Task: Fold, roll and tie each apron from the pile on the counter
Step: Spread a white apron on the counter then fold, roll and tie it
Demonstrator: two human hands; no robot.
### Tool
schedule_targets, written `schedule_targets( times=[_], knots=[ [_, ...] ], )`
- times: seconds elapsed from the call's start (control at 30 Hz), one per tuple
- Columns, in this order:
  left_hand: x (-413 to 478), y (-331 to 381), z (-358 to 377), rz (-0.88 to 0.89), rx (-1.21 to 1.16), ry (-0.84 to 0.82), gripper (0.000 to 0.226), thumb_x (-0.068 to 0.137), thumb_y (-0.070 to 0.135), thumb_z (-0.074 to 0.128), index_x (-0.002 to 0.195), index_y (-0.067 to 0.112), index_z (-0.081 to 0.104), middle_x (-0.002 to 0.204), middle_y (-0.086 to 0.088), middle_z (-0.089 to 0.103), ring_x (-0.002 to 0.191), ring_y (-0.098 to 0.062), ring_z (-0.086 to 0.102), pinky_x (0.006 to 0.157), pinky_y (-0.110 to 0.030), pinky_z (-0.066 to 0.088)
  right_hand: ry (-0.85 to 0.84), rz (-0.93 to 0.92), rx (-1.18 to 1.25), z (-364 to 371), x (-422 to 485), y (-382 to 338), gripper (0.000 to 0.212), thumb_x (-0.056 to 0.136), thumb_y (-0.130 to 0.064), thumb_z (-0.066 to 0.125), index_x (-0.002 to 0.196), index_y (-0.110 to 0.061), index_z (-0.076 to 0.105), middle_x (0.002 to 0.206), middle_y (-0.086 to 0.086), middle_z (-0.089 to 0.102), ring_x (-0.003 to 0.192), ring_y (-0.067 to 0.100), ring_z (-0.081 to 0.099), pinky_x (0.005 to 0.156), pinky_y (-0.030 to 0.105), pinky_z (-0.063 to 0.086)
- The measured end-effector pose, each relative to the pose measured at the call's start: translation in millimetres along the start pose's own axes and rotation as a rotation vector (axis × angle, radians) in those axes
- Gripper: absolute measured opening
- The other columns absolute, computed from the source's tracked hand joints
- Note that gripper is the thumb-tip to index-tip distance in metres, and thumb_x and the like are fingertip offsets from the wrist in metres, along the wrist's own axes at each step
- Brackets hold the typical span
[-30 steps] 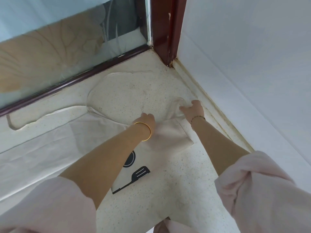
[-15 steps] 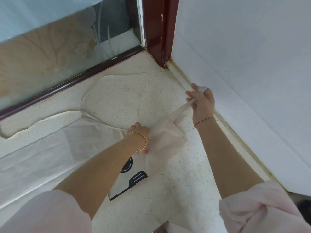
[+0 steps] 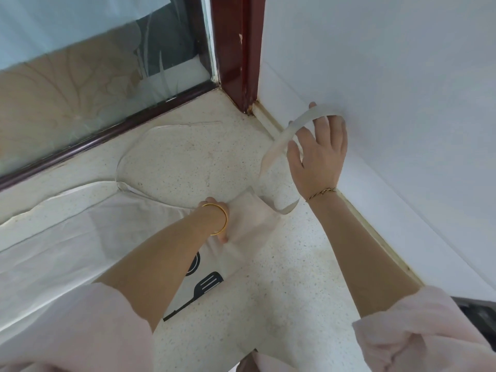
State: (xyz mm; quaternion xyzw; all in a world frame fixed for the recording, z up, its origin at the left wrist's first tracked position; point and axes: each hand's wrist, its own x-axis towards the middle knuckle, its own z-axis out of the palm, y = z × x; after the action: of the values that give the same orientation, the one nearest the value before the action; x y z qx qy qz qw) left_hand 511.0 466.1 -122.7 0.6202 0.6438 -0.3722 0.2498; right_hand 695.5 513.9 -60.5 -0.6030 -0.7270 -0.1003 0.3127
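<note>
A white apron (image 3: 80, 237) with a black spatula print (image 3: 204, 285) lies spread on the speckled counter (image 3: 281, 277). Its thin neck loop (image 3: 126, 162) curves over the counter toward the window. My left hand (image 3: 224, 232), mostly hidden behind my bangled wrist, presses down on the apron's folded corner. My right hand (image 3: 319, 157) is lifted near the wall. The apron strap (image 3: 276, 146) arcs up from that corner and loops over its fingers, hiding the fingertips.
A dark wooden window frame (image 3: 107, 135) and frosted glass border the counter at the back. A red-brown post (image 3: 236, 49) stands in the corner. The white wall (image 3: 402, 130) runs along the right side. A dark object (image 3: 477, 312) shows at the right edge.
My right hand picked the strap up off the counter and raised it toward the wall. The strap now arcs up in the air. My left hand stayed pressed on the apron corner.
</note>
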Motion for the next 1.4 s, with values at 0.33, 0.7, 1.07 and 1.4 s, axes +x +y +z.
schedule_targets(
  times=[0.33, 0.7, 1.07, 1.4],
  knots=[
    [-1, 5, 11, -0.021, 0.045, 0.095, 0.091, 0.067, 0.048, 0.076, 0.135, 0.010, 0.029, 0.128, -0.015, 0.038, 0.119, -0.031, 0.044, 0.097, -0.038, 0.042, -0.284, -0.095, 0.029, -21, 68, -23, 0.037, 0.088, -0.001, 0.038, 0.114, -0.011, 0.062, 0.135, 0.008, 0.049, 0.123, 0.030, 0.046, 0.101, 0.043, 0.042],
    [1, 30, -14, 0.273, -0.440, 0.395, 0.029, 0.089, 0.004, 0.049, 0.117, 0.000, 0.045, 0.120, -0.017, 0.041, 0.095, -0.034, 0.055, 0.086, -0.037, 0.047, -1.114, 0.562, -0.086, 18, -22, 12, 0.032, 0.087, 0.008, 0.045, 0.061, -0.011, 0.042, 0.058, 0.003, 0.043, 0.049, 0.014, 0.040, 0.043, 0.022, 0.031],
    [28, 61, -29, 0.353, -0.577, 0.377, 0.036, 0.087, 0.012, 0.059, 0.120, 0.007, 0.045, 0.121, -0.013, 0.037, 0.087, -0.031, 0.056, 0.084, -0.037, 0.049, -0.838, 1.294, 0.616, 38, -45, 27, 0.001, 0.086, -0.007, 0.054, 0.085, -0.006, 0.054, 0.067, 0.014, 0.059, 0.050, 0.021, 0.055, 0.048, 0.025, 0.045],
    [33, 66, -29, 0.298, -0.445, 0.449, 0.033, 0.090, 0.018, 0.056, 0.117, 0.005, 0.042, 0.118, -0.013, 0.041, 0.086, -0.029, 0.058, 0.070, -0.031, 0.046, -0.340, 1.642, 1.175, 39, -30, 21, 0.005, 0.086, -0.002, 0.051, 0.083, 0.001, 0.054, 0.064, 0.013, 0.058, 0.046, 0.018, 0.053, 0.045, 0.025, 0.047]
  ],
)
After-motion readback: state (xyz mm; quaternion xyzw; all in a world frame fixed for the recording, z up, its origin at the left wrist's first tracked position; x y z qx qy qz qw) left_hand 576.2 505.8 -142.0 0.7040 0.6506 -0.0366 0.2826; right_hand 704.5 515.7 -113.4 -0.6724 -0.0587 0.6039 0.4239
